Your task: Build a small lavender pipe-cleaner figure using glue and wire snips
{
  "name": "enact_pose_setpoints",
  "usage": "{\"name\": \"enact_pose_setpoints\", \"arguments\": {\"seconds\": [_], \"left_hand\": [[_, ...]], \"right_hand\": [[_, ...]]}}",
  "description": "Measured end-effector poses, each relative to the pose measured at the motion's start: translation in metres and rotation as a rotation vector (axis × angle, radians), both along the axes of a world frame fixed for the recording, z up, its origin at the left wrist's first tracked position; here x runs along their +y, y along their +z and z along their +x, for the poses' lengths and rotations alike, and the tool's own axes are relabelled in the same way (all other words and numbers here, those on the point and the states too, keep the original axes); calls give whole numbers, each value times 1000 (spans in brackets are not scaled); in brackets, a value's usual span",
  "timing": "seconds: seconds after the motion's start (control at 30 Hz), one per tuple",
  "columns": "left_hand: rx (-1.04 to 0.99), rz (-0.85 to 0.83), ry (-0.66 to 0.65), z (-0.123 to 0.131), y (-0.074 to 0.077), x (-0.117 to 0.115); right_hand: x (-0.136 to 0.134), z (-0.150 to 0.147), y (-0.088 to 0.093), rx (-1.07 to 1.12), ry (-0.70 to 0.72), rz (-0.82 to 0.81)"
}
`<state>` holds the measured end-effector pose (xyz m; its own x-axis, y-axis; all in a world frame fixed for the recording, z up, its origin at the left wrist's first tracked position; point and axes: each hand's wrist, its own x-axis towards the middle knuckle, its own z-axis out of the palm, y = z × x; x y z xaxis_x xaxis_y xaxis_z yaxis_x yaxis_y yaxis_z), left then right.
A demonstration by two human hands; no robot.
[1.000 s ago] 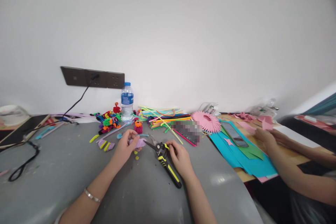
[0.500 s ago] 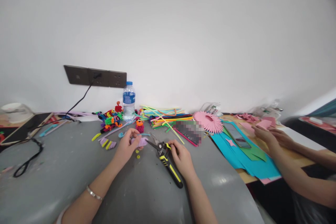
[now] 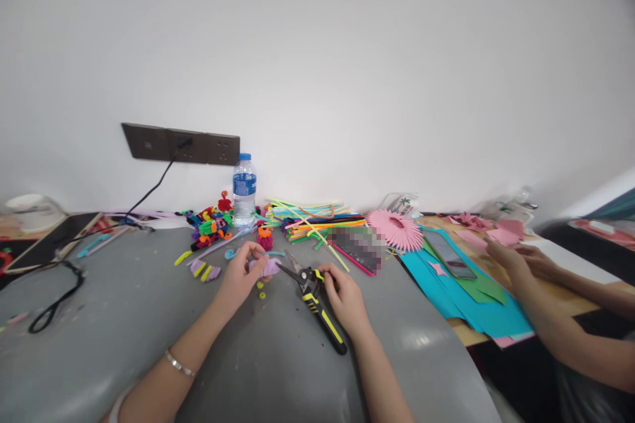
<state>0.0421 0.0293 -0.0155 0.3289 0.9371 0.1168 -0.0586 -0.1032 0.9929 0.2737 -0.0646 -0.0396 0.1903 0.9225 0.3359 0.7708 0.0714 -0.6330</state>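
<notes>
My left hand [image 3: 247, 272] is closed in a pinch on a fuzzy lilac pipe-cleaner piece [image 3: 269, 268]. Just to its right are the scissors [image 3: 322, 317], black and yellow, with blades apart and tips close to the lilac piece. My right hand [image 3: 344, 297] has its curled fingers at the scissors' upper yellow handle, which it partly hides. Small yellow-green coils [image 3: 261, 290] lie below the lilac piece. Left of my left hand sits a striped lilac and yellow piece [image 3: 204, 271]. A blue pipe cleaner with a curled end [image 3: 230, 254] lies behind my fingers.
A water bottle [image 3: 244, 192] stands by the wall, between colourful pipe-cleaner figures [image 3: 211, 228] and a pipe-cleaner bundle [image 3: 307, 215]. A pink-edged phone [image 3: 354, 252] lies ahead. At right, another person's hands [image 3: 516, 261] hold pink paper beside blue sheets [image 3: 436, 291]. A black cable [image 3: 74, 284] lies left.
The view has shifted very slightly. Both my hands, the lilac piece and the scissors keep almost the same places. The other person's hands have moved a little.
</notes>
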Motion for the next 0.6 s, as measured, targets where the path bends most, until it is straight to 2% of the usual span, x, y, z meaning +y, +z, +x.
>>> {"name": "enact_pose_setpoints", "arguments": {"seconds": [0.4, 0.6], "left_hand": [[12, 16, -12, 1, 3, -1], [8, 16, -5, 1, -1, 0]], "right_hand": [[0, 1, 0, 20, -1, 7], [-4, -6, 6, -94, 22, 119]]}}
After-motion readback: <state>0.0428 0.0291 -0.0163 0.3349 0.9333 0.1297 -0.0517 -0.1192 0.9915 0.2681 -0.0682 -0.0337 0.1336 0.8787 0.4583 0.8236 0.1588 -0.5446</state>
